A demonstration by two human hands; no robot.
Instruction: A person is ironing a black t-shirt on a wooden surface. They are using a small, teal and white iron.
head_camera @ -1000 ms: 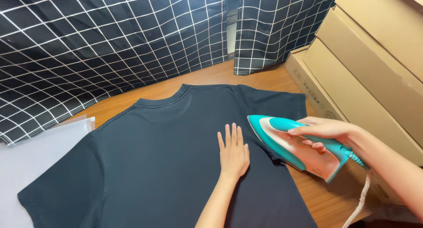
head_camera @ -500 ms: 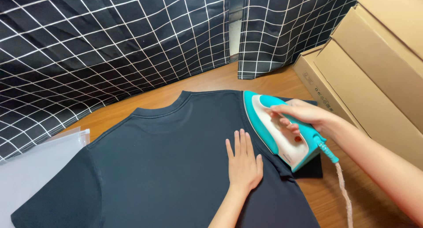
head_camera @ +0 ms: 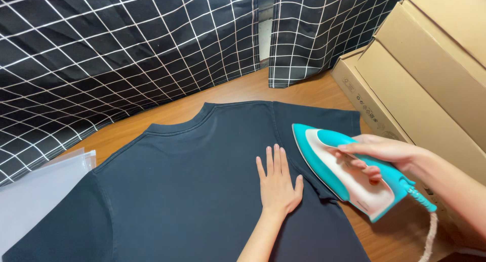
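A dark navy T-shirt (head_camera: pixel 192 186) lies flat on a wooden table (head_camera: pixel 238 92), collar towards the far side. My left hand (head_camera: pixel 277 183) presses flat on the shirt's middle, fingers together and pointing away. My right hand (head_camera: pixel 379 153) grips the handle of a teal and white iron (head_camera: pixel 341 173), which rests on the shirt's right shoulder and sleeve, just right of my left hand. A braided cord (head_camera: pixel 429 236) trails from the iron's back end.
Black curtains with a white grid (head_camera: pixel 126 44) hang behind the table. Stacked cardboard boxes (head_camera: pixel 430 75) stand along the right edge. A clear plastic bag (head_camera: pixel 35 196) lies at the left, partly under the shirt's sleeve.
The iron slid up towards the collar, then back down to the right shoulder. My left hand stayed flat on the shirt.
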